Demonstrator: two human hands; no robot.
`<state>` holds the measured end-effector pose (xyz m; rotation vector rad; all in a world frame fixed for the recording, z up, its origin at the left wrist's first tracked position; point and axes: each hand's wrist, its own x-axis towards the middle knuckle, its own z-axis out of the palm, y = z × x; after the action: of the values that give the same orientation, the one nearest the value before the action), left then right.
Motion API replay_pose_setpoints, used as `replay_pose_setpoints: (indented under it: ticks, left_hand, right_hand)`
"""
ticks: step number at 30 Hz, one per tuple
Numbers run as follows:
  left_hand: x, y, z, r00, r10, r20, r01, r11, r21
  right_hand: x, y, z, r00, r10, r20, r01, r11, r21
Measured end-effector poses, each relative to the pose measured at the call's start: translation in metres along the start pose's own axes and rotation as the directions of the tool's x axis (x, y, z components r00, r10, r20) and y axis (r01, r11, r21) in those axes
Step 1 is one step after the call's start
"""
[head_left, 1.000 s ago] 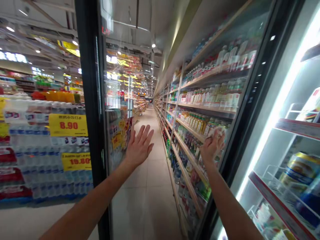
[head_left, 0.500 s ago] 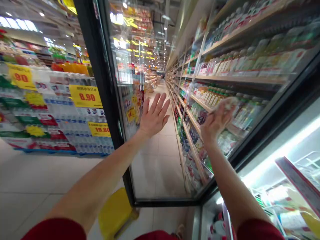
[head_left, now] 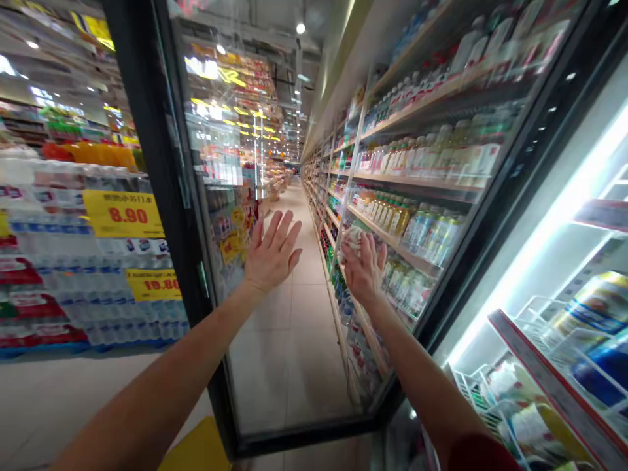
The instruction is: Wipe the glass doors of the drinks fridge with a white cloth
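A glass door [head_left: 267, 379] with a black frame stands open in front of me. Against its pane my left hand [head_left: 269, 258] lies flat, fingers stretched and holding nothing. My right hand [head_left: 366, 275] presses a crumpled whitish cloth [head_left: 352, 237] to the glass, right of my left hand and at about the same height. Part of the cloth is hidden behind the fingers. Rows of bottles [head_left: 387, 212] on shelves appear in the pane, beyond or reflected; I cannot tell which.
On the right is a lit cooler interior with a white wire rack [head_left: 534, 314] holding packages. Packs of bottled water [head_left: 103, 271] with yellow price signs [head_left: 125, 214] are stacked at the left. Something yellow [head_left: 196, 448] stands low by the door's bottom corner.
My right hand has moved left and a little down across the glass with the cloth, closer to my left hand. The left hand stays flat on the pane. The view has shifted.
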<state>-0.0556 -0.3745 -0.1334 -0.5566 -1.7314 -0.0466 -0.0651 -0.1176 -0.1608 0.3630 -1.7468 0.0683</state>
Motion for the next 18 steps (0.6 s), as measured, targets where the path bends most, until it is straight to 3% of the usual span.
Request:
replay_pose_setpoints:
  ticks: [1,3,5,6,7,9,11,12,13,14,16,17,18]
  left_hand:
    - [0.0,0.0,0.001,1.0,-0.004,0.008,0.004,1.0,-0.006]
    - [-0.002,-0.001,0.004,0.999,-0.02,0.031,0.021,0.999,-0.036]
    - [-0.002,-0.002,0.006,0.996,-0.044,0.072,0.05,0.996,-0.077]
    - [-0.002,-0.003,0.007,0.994,-0.058,0.095,0.067,0.993,-0.096]
    - [-0.002,-0.004,0.008,0.991,-0.069,0.116,0.083,0.99,-0.114]
    - [-0.001,-0.007,0.008,0.986,-0.085,0.142,0.105,0.985,-0.14]
    - [-0.001,-0.009,0.009,0.983,-0.096,0.159,0.121,0.98,-0.157]
    - [-0.001,-0.008,0.009,0.982,-0.104,0.161,0.13,0.978,-0.163]
    - [-0.003,-0.005,0.01,0.98,-0.117,0.16,0.144,0.975,-0.168]
    - [-0.007,-0.001,0.011,0.98,-0.124,0.159,0.151,0.973,-0.173]
    - [-0.016,0.012,0.015,0.98,-0.118,0.16,0.146,0.973,-0.177]
    - [-0.021,0.019,0.018,0.981,-0.113,0.161,0.141,0.974,-0.175]
    - [-0.026,0.026,0.021,0.981,-0.11,0.162,0.137,0.976,-0.17]
  right_hand:
    - [0.0,0.007,-0.002,1.0,0.011,0.01,-0.011,1.0,-0.009]
    - [0.0,0.029,-0.007,0.968,0.24,-0.068,-0.244,0.969,-0.042]
    - [0.0,0.046,-0.012,0.861,0.481,-0.166,-0.493,0.869,-0.036]
    - [-0.001,0.048,-0.012,0.83,0.527,-0.183,-0.541,0.841,-0.028]
    - [-0.003,0.045,-0.012,0.848,0.507,-0.157,-0.517,0.856,-0.027]
    - [-0.008,0.034,-0.009,0.962,0.271,0.02,-0.271,0.962,-0.021]
    - [-0.012,0.028,-0.007,0.983,0.01,0.184,-0.013,1.0,0.016]
    - [-0.013,0.031,-0.007,0.979,-0.017,0.203,0.015,1.0,0.013]
    - [-0.013,0.038,-0.008,0.984,0.047,0.171,-0.045,0.999,-0.013]
    - [-0.012,0.046,-0.01,0.979,0.184,0.089,-0.18,0.982,-0.049]
    - [-0.011,0.06,-0.012,0.888,0.451,-0.096,-0.458,0.886,-0.071]
    - [-0.012,0.063,-0.013,0.851,0.507,-0.138,-0.518,0.853,-0.062]
    - [-0.014,0.061,-0.013,0.854,0.503,-0.132,-0.513,0.857,-0.055]
